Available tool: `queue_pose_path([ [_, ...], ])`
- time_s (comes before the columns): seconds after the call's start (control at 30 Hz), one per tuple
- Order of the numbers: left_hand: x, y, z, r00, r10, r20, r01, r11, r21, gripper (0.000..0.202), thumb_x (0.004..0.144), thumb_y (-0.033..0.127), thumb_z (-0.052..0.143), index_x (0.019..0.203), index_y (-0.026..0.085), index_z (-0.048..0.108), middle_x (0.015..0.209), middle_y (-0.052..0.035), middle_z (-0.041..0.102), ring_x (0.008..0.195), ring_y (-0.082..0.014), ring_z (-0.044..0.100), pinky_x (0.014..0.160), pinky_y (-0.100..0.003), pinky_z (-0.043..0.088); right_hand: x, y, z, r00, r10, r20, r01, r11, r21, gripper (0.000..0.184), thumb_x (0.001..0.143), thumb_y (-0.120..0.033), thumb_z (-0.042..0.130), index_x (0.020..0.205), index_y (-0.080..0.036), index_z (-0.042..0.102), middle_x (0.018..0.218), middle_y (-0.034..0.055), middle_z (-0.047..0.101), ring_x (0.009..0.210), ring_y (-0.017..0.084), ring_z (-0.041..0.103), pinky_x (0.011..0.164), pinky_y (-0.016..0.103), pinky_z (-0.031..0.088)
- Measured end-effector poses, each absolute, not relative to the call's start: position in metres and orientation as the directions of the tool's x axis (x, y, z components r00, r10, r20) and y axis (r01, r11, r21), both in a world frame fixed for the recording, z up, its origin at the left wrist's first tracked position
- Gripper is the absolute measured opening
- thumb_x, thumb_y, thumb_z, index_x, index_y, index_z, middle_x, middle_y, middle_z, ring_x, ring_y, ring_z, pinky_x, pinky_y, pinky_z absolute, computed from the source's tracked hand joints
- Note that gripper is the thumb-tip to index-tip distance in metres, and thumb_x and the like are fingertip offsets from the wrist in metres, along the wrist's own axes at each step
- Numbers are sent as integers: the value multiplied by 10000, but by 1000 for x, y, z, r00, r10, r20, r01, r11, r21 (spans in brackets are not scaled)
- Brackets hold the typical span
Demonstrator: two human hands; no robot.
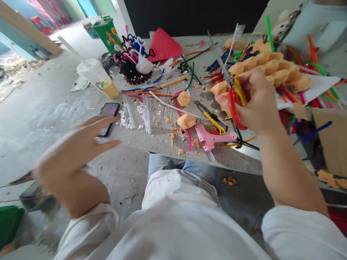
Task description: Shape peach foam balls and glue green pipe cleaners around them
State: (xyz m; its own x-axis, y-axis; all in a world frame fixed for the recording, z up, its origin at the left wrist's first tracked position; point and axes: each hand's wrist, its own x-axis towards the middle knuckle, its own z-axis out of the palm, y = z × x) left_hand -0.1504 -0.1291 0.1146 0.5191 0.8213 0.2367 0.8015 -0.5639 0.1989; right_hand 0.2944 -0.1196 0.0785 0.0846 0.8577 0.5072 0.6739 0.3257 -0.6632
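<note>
My right hand (255,101) is closed round a pair of scissors (233,94) with red and yellow handles, blades pointing up and away over the table. Just beyond the hand lies a row of orange foam pieces (273,66) on white paper. My left hand (73,151) hovers blurred off the table's left edge, fingers spread and holding nothing, nearest a black phone (107,115). Two loose orange foam lumps (185,121) sit mid-table. A pink glue gun (213,137) lies near the front edge below the scissors.
Pipe cleaners of many colours (300,95) litter the grey table (159,139). A lidded drink cup with straw (99,77) stands at the left, a black decorated piece (135,68) and red paper (164,47) behind. A yellow utility knife (213,117) lies mid-table. Foam crumbs cover the floor.
</note>
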Motion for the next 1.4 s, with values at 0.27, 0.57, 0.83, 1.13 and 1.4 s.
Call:
queue_pose_path([
  [0.27,52,-30,84,958,234,-164,280,-882,379,681,751,59,611,1366,349,645,1449,-31,668,1361,-246,630,1165,-396,526,318,-111,75,144,886,440,822,140,-552,431,872,-659,592,998,-258,493,879,107,660,764,228,599,730,418,505],
  [0.57,35,-14,49,494,764,415,42,-497,866,807,735,764,723,1353,262,590,1373,-93,689,1180,-254,729,938,-392,652,302,-110,55,22,824,566,953,154,-261,560,871,-701,548,1134,-209,497,1122,203,656,1033,345,636,808,467,520],
  [0.83,38,-17,35,555,752,356,45,-455,889,1066,597,772,831,1492,302,494,1551,-68,557,1253,-303,703,1054,-501,628,283,-115,47,-68,885,461,988,124,-93,493,761,-550,660,1064,-197,497,1123,190,643,1073,391,625,817,470,499],
  [1.13,34,-24,42,527,775,350,71,-450,890,895,670,602,869,1436,237,583,1413,-86,666,1167,-281,728,981,-458,663,280,-117,46,-38,917,398,986,99,-134,506,825,-673,572,1013,-206,523,1047,187,684,988,368,660,718,409,450],
  [1.4,30,-14,36,552,768,325,56,-423,904,834,646,605,874,1352,220,651,1210,-58,737,1109,-253,732,981,-427,650,276,-119,52,-73,919,389,996,90,-27,464,866,-671,497,902,-212,558,946,139,732,854,304,665,613,352,253],
])
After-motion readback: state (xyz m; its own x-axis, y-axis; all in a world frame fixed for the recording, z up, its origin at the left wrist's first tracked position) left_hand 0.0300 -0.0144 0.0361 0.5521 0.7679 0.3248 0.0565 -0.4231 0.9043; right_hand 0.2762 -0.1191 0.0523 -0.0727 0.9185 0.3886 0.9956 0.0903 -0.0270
